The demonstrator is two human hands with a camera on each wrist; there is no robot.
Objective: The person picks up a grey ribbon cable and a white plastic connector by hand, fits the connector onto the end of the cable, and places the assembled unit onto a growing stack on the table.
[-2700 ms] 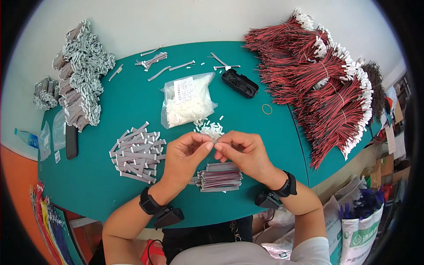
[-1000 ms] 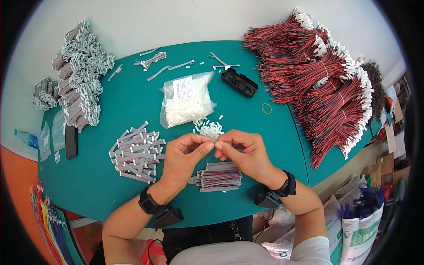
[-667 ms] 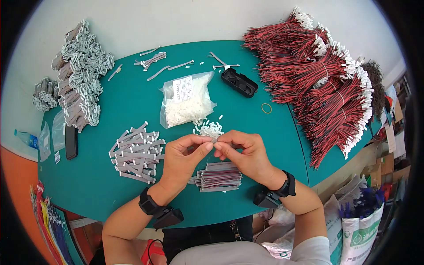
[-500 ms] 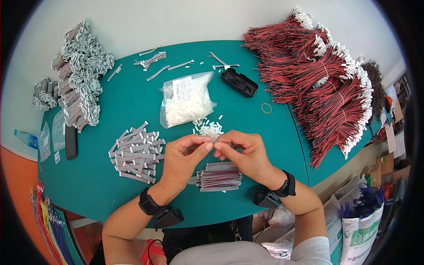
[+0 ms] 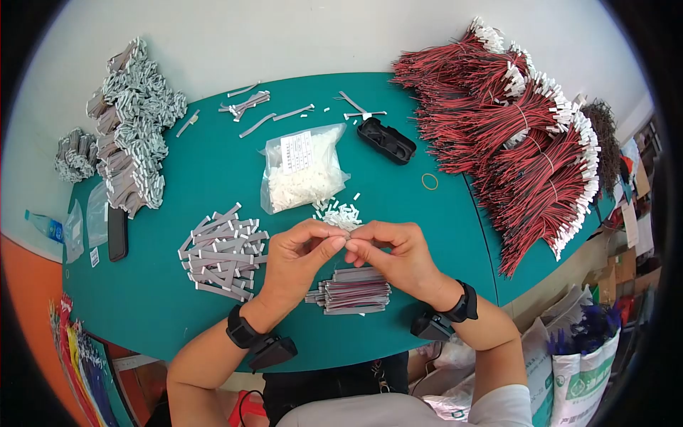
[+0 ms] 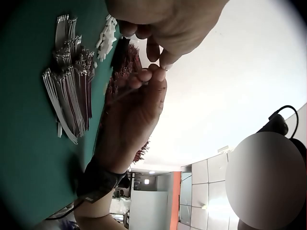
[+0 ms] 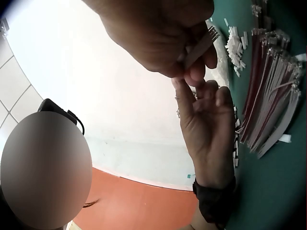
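Ribbon cable (image 7: 200,44) is pinched in the right hand (image 5: 402,257), thumb and fingers curled round it, held up over the mat (image 5: 441,235) just below the loose white connectors (image 5: 340,213). The left hand (image 5: 297,262) meets it fingertip to fingertip, thumb and forefinger pressed together on something tiny, probably a connector, though what exactly is held can't be made out in any view

What could go wrong: the bare pin end of the cable is shown sticking out past the right fingers in the right wrist view, so if the two pieces are pushed together crooked, pins could get bent or the housing seated skewed. The part is so small that it could be dropped from a light pinch and lost among the connectors or the stack (image 5: 352,290) right underneath. A reversed fit is also a risk, since polarity can't be checked from here

Pose: both wrists are raised off the mat, forearms coming in from 7 and 5 o'clock, knuckles up, fingertips touching at the middle. Grey strips (image 5: 222,250) are left at 9 o'clock, the bag (image 5: 304,167) at 12, red wire bundles (image 5: 526,135) at 2
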